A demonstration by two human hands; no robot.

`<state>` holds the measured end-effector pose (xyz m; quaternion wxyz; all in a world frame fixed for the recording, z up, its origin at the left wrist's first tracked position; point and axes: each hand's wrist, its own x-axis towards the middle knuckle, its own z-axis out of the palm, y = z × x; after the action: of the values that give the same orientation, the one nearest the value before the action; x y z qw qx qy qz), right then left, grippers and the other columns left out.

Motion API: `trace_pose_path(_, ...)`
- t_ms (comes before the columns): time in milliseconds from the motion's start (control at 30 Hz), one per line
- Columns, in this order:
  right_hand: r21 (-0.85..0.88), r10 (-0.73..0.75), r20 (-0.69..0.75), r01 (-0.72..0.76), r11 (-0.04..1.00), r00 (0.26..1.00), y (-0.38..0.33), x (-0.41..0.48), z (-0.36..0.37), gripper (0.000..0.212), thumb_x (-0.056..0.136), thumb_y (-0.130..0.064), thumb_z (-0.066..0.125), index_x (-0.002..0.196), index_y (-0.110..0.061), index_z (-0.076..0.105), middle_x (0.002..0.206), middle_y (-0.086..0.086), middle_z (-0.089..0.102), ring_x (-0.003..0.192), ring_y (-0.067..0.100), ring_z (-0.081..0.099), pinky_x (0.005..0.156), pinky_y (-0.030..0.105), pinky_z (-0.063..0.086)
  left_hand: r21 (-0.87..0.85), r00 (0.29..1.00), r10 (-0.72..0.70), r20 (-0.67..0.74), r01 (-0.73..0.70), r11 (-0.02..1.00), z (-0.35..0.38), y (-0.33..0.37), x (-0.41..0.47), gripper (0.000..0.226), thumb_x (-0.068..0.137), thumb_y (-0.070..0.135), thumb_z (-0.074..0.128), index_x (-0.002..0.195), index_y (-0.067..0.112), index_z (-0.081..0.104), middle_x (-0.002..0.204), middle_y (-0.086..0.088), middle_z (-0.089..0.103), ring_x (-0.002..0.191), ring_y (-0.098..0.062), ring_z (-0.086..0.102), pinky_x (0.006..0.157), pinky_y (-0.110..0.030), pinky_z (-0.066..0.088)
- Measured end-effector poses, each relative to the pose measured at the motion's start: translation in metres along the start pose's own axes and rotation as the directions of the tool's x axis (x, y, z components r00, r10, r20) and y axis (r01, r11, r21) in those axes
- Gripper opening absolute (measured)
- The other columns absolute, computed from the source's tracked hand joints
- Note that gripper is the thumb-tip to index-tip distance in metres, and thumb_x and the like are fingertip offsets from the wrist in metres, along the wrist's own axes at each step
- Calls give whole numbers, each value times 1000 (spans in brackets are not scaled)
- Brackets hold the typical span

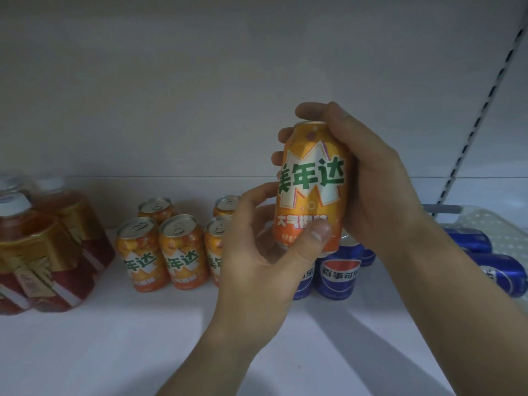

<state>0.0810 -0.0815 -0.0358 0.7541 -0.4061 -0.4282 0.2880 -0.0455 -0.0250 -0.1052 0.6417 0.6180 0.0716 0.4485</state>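
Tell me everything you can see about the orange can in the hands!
The orange can looks like shiny metal, with a silvery top rim and a jagged white patch bearing big green characters. It is held nearly upright above the white shelf. The right hand wraps round its upper part; the left hand grips its bottom, thumb pressed on the front.

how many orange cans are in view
6. One orange can is held by the left hand and right hand; three stand in a front row on the shelf, two behind them. The left hand may hide more.
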Motion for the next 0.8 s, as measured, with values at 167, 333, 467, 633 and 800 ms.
trace_pose_path(167,-20,-29,-6,29,999,1000,-1,1,-2,36,93,-34,58,118,-11,66,104,11,75,95,30,74,81,40,63,-113,999,-29,40,33,993,2,1,0,57,80,32,71,130,10,56,118,-5,73,110,-22,71,83,-26,57)
trace_pose_path(333,12,-35,-23,35,999,999,1,0,-4,31,94,-31,57,117,-12,65,102,11,75,93,30,73,80,42,62,-10,999,-13,39,13,1000,6,2,-2,72,70,33,83,134,26,50,122,4,68,109,-19,71,81,-28,59)
trace_pose_path(467,-10,6,-16,-6,1000,1000,8,-1,-5,30,95,-30,57,119,-14,66,108,11,75,98,30,73,85,44,61,195,993,79,-85,-61,979,11,-4,-3,80,62,16,95,127,30,50,113,13,65,101,-12,71,74,-24,60)
trace_pose_path(633,-90,37,-74,-43,995,997,13,1,-3,35,96,-36,59,120,-13,68,113,14,75,107,34,72,95,47,60,322,967,198,-163,-137,937,9,-8,-3,81,58,11,94,120,35,49,107,17,59,97,-7,69,67,-16,56)
trace_pose_path(800,-121,-19,-121,5,993,992,9,0,2,43,88,-39,67,121,-11,68,114,17,76,106,34,74,92,45,61,365,969,181,-166,-110,925,9,-5,-3,78,63,23,94,124,34,47,108,19,58,96,-1,68,69,-17,58)
